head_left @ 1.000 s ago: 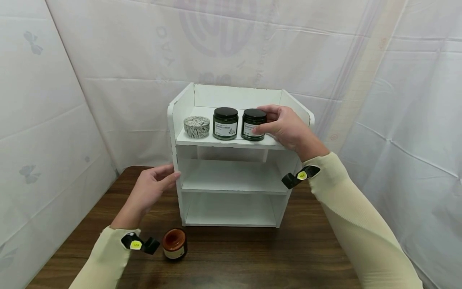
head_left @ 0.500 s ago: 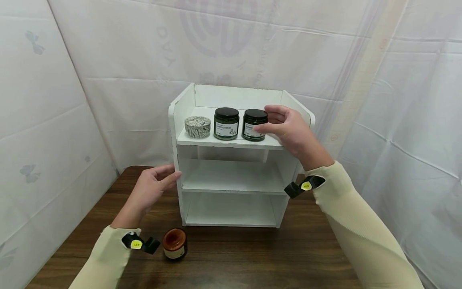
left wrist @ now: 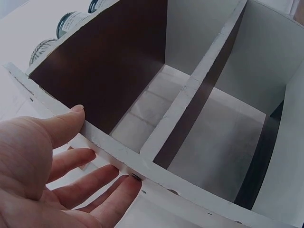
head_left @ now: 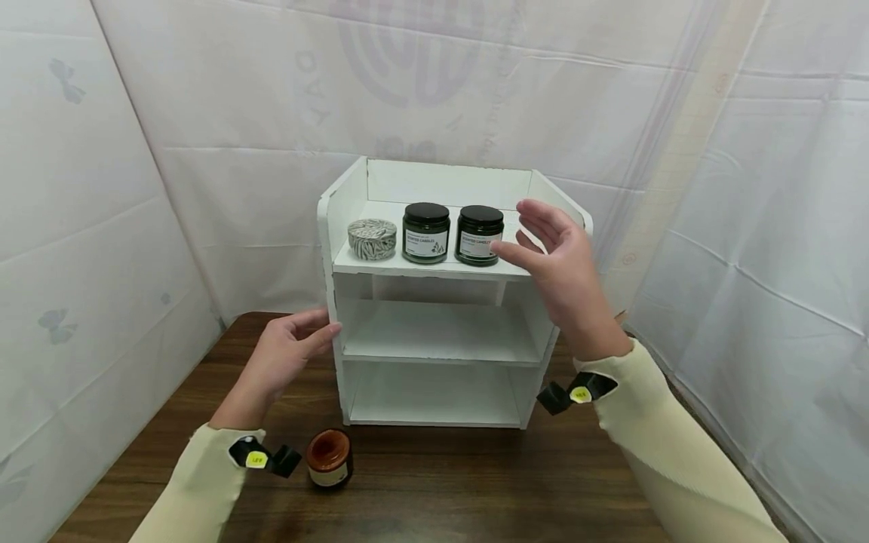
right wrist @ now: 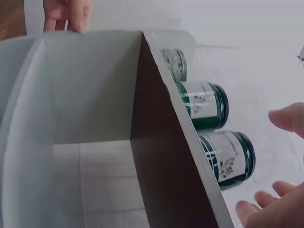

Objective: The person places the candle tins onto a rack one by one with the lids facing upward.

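Rightmost green scented candle jar [head_left: 477, 241] stands atop the shelf unit [head_left: 441, 332]; lift your empty, loosely spread right hand [head_left: 560, 260] away without nudging it, relaxed left hand [head_left: 288, 347] touching the unit's side.

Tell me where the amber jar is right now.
In the head view, the amber jar stands on the brown table, left of centre, just in front of the lower left corner of the white shelf and beside the black wrist device.

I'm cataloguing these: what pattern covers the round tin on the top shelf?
The round tin has dark, leaf-like streaks on off-white, clearest in the head view.
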Tool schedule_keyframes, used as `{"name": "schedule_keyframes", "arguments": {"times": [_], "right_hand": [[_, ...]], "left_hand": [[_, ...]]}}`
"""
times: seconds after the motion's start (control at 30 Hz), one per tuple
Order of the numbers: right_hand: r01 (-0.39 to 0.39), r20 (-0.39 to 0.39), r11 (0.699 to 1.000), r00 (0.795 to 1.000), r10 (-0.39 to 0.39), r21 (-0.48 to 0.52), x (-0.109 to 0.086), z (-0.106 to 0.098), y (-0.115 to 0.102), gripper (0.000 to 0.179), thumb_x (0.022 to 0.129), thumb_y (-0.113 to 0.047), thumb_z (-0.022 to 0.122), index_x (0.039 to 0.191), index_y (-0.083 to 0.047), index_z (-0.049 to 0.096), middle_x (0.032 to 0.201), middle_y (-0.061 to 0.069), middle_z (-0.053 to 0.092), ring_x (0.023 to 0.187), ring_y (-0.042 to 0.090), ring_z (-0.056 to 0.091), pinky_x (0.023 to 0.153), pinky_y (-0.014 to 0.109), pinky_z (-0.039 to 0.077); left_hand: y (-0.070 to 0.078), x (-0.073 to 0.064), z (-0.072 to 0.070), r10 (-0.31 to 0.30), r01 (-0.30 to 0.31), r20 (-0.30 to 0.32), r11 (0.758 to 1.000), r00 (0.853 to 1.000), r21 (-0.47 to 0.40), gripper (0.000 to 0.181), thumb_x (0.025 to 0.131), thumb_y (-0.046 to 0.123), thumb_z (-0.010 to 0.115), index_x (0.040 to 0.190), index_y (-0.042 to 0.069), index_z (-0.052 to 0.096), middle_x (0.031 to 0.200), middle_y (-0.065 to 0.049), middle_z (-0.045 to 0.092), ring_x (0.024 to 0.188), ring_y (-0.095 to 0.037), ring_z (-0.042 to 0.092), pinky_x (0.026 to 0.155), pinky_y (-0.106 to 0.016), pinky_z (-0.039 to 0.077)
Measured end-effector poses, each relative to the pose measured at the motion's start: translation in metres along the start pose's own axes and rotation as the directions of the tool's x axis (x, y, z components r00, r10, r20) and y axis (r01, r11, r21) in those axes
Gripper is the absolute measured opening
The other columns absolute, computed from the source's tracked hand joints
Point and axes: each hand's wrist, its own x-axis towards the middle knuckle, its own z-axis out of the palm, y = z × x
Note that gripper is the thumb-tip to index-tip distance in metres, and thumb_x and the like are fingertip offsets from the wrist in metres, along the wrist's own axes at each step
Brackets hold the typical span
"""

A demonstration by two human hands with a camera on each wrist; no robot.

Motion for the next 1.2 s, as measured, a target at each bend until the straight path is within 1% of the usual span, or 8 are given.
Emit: {"name": "schedule_keyframes", "arguments": {"times": [0.1,0.23,0.53,0.73,0.8,0.93,1.03,1.2], "right_hand": [[0.051,-0.039,0.997,0.998,-0.049,0.061,-0.010,0.002,0.003,0.067,0.083,0.008,0.078,0.144,0.002,0.051,0.146,0.008,0.055,0.141,0.019,0.049,0.118,0.030,0.044],[0.080,-0.056,0.989,0.996,-0.073,0.125,-0.022,0.005,0.007,0.066,0.082,0.014,0.075,0.143,0.004,0.051,0.145,0.009,0.056,0.141,0.019,0.050,0.118,0.030,0.044],[0.146,-0.096,0.958,0.987,-0.126,0.245,-0.051,0.016,0.023,0.065,0.083,0.019,0.071,0.143,0.004,0.050,0.147,0.009,0.057,0.141,0.022,0.051,0.116,0.032,0.046],[0.175,-0.101,0.927,0.984,-0.150,0.332,-0.072,0.027,0.040,0.061,0.084,0.022,0.066,0.141,0.007,0.050,0.150,0.026,0.050,0.142,0.035,0.048,0.115,0.035,0.046],[0.203,-0.110,0.919,0.978,-0.176,0.337,-0.079,0.031,0.047,0.059,0.084,0.022,0.065,0.140,0.009,0.051,0.149,0.031,0.048,0.140,0.035,0.051,0.115,0.036,0.046],[0.225,-0.106,0.920,0.974,-0.201,0.321,-0.092,0.039,0.061,0.058,0.084,0.020,0.067,0.139,0.010,0.051,0.145,0.025,0.055,0.137,0.031,0.054,0.115,0.037,0.047],[0.207,-0.087,0.927,0.978,-0.189,0.313,-0.100,0.044,0.070,0.057,0.085,0.018,0.068,0.139,0.009,0.052,0.143,0.016,0.059,0.137,0.030,0.054,0.116,0.037,0.047],[0.171,-0.055,0.929,0.985,-0.162,0.328,-0.113,0.055,0.088,0.057,0.084,0.016,0.070,0.138,0.011,0.051,0.142,0.013,0.061,0.137,0.027,0.055,0.115,0.036,0.048]], "left_hand": [[-0.001,0.001,0.000,-0.015,0.015,-0.001,1.000,1.000,0.002,0.067,0.097,0.046,0.069,0.150,0.008,0.052,0.149,-0.016,0.057,0.122,-0.020,0.065,0.096,-0.030,0.059],[-0.003,0.001,-0.001,-0.024,0.024,-0.003,1.000,1.000,0.009,0.069,0.096,0.049,0.069,0.150,0.009,0.052,0.149,-0.015,0.057,0.119,-0.018,0.066,0.094,-0.027,0.060],[-0.002,0.000,0.000,-0.019,0.019,0.000,1.000,1.000,0.013,0.068,0.097,0.048,0.069,0.150,0.008,0.053,0.148,-0.017,0.057,0.116,-0.013,0.067,0.094,-0.029,0.060],[-0.003,0.003,0.001,-0.022,0.022,0.001,1.000,1.000,0.011,0.069,0.097,0.049,0.069,0.150,0.008,0.053,0.149,-0.017,0.056,0.115,-0.012,0.067,0.094,-0.028,0.060],[-0.004,0.004,0.002,-0.018,0.018,0.000,1.000,1.000,0.011,0.069,0.096,0.049,0.069,0.149,0.008,0.054,0.148,-0.016,0.057,0.115,-0.011,0.067,0.094,-0.028,0.060],[-0.005,0.004,0.002,-0.004,0.004,0.000,1.000,1.000,0.004,0.068,0.097,0.048,0.069,0.148,0.007,0.054,0.147,-0.017,0.058,0.113,-0.007,0.066,0.095,-0.029,0.060],[-0.005,0.003,0.002,-0.007,0.007,-0.005,1.000,1.000,-0.006,0.067,0.096,0.048,0.069,0.148,0.007,0.055,0.146,-0.016,0.058,0.112,-0.005,0.065,0.096,-0.030,0.059],[-0.003,0.001,0.001,-0.007,0.007,-0.009,1.000,1.000,-0.005,0.065,0.097,0.046,0.069,0.148,0.008,0.055,0.147,-0.016,0.058,0.115,-0.008,0.065,0.097,-0.030,0.059]]}}
